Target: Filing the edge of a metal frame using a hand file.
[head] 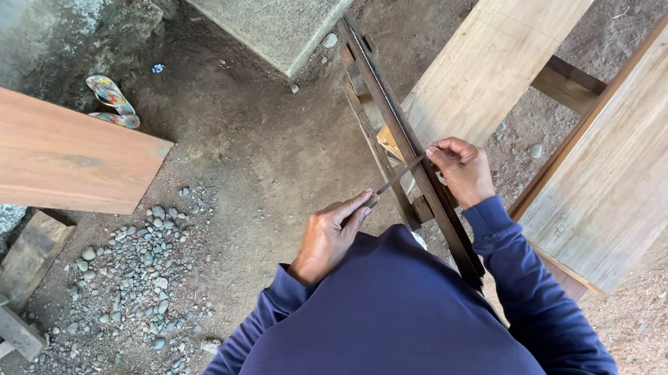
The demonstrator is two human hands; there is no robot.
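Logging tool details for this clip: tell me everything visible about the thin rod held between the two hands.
The thin rod is a slim, straight, dark bar, seemingly metal, possibly a file; its surface is too small to read. It lies slanted across a long dark wooden frame that leans out from the person's body over the dirt ground. The left hand pinches its lower end with the fingertips; the right hand grips its upper end. Its middle appears to rest on the frame's edge.
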